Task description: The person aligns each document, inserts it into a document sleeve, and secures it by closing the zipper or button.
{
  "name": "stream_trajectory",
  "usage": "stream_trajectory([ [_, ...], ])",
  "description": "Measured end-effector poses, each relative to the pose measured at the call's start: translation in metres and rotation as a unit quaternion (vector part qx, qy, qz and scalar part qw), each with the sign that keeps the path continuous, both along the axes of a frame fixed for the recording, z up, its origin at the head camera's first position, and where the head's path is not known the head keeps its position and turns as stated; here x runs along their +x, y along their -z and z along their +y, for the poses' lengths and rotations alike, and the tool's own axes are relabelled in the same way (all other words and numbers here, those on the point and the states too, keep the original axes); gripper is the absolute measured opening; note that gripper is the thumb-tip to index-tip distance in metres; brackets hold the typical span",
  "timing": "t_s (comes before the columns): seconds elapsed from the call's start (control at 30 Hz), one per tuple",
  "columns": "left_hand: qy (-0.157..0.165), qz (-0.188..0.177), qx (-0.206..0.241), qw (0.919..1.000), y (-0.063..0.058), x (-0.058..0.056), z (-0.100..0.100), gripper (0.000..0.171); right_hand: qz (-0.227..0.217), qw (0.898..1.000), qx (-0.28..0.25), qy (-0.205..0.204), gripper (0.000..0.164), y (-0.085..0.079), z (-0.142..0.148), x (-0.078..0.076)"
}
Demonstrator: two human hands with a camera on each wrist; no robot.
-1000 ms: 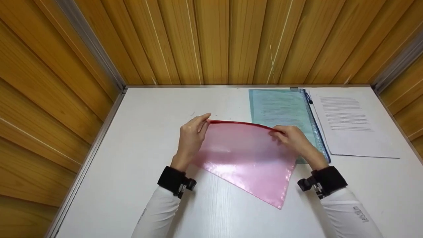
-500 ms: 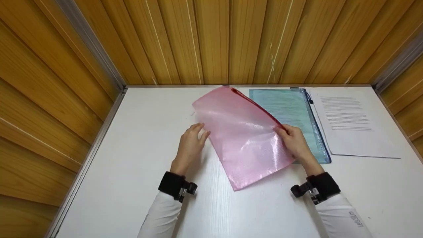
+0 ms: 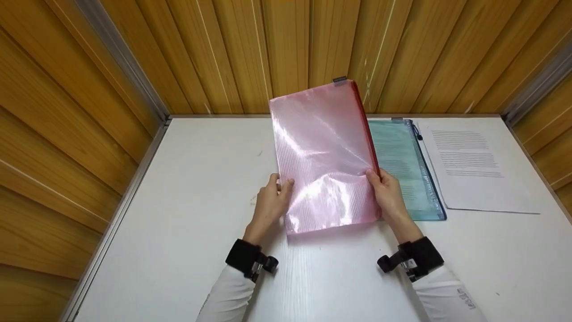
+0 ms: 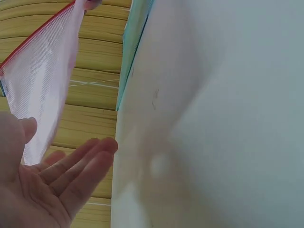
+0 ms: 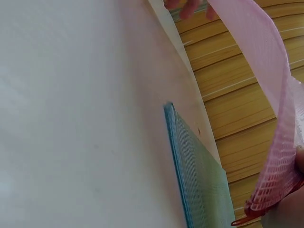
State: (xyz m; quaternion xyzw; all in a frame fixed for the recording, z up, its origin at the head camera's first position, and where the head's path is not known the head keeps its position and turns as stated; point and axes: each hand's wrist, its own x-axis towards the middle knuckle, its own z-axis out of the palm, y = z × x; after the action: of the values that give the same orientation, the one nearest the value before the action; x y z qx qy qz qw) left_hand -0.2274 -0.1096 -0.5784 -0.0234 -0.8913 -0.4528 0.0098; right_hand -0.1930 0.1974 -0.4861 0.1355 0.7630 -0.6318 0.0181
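Note:
A translucent pink zip document pouch [image 3: 324,147] with a red zip edge and a small grey tab is held up above the table, tilted. My right hand [image 3: 389,194] pinches its red zip edge near the lower right, thumb in front. My left hand [image 3: 270,199] is at the pouch's left edge, thumb on the near side. In the left wrist view the left hand [image 4: 52,190] has its fingers extended, with the pouch [image 4: 45,80] edge between thumb and fingers. The right wrist view shows the pouch [image 5: 266,61] bowed, its zip pull hanging near my thumb.
A teal zip document pouch [image 3: 395,170] with a printed sheet inside lies behind and to the right, partly covered by the pink one. Beside it are printed papers [image 3: 473,179]. The white table [image 3: 201,188] meets wood-patterned walls [image 3: 232,58] at the back and sides.
The pink pouch has turned from zip edge at the top to zip edge on the right. My left hand let go of the zip edge and moved to the pouch's left edge.

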Motion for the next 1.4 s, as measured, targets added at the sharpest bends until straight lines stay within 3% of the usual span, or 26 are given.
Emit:
stream_trajectory([
  [0.1,-0.001,-0.005,0.058,0.9983,-0.002,0.003,0.002,0.051,-0.002,1.0,-0.009,-0.005,0.041,0.0,-0.008,0.001],
  [0.13,0.004,0.013,0.071,0.9974,-0.013,0.009,0.002,0.042,-0.003,1.0,-0.011,-0.01,0.04,0.0,-0.011,0.002],
  [0.2,0.01,0.05,0.092,0.9945,-0.022,0.014,0.002,0.029,-0.008,0.999,-0.012,-0.032,0.04,-0.001,-0.014,0.004],
  [0.27,0.009,0.08,0.11,0.9907,-0.04,0.024,0.001,0.022,-0.014,0.998,-0.013,-0.06,0.041,-0.002,-0.018,0.006],
  [0.3,0.013,0.101,0.122,0.9873,-0.041,0.025,-0.001,0.021,-0.016,0.997,-0.013,-0.078,0.043,-0.003,-0.019,0.007],
  [0.33,0.01,0.109,0.127,0.9858,-0.05,0.029,-0.002,0.02,-0.017,0.995,-0.016,-0.096,0.046,-0.004,-0.02,0.008],
  [0.5,-0.025,0.084,0.123,0.9885,-0.073,0.037,-0.007,0.02,-0.027,0.985,-0.023,-0.166,0.071,-0.004,-0.024,0.009],
  [0.53,-0.036,0.065,0.114,0.9907,-0.084,0.04,-0.006,0.021,-0.028,0.984,-0.024,-0.173,0.073,-0.003,-0.025,0.009],
  [0.57,-0.04,0.055,0.111,0.9915,-0.085,0.04,-0.008,0.022,-0.027,0.983,-0.024,-0.178,0.075,-0.002,-0.025,0.009],
  [0.73,-0.043,0.017,0.109,0.9929,-0.083,0.039,-0.02,0.024,-0.014,0.982,-0.019,-0.19,0.072,0.004,-0.029,0.008],
  [0.97,-0.065,-0.014,0.109,0.9918,-0.076,0.038,-0.033,0.024,-0.014,0.985,-0.014,-0.171,0.061,0.014,-0.037,0.008],
  [1.2,-0.088,0.003,0.055,0.9946,-0.041,0.023,-0.047,0.021,-0.052,0.985,0.043,-0.161,0.064,0.018,-0.042,0.007],
  [1.33,-0.104,-0.038,0.032,0.9933,-0.041,0.02,-0.054,0.025,-0.059,0.982,0.037,-0.174,0.069,0.02,-0.047,0.006],
  [1.4,-0.106,-0.055,0.016,0.9927,-0.035,0.015,-0.059,0.033,-0.061,0.981,0.034,-0.179,0.07,0.02,-0.048,0.007],
])
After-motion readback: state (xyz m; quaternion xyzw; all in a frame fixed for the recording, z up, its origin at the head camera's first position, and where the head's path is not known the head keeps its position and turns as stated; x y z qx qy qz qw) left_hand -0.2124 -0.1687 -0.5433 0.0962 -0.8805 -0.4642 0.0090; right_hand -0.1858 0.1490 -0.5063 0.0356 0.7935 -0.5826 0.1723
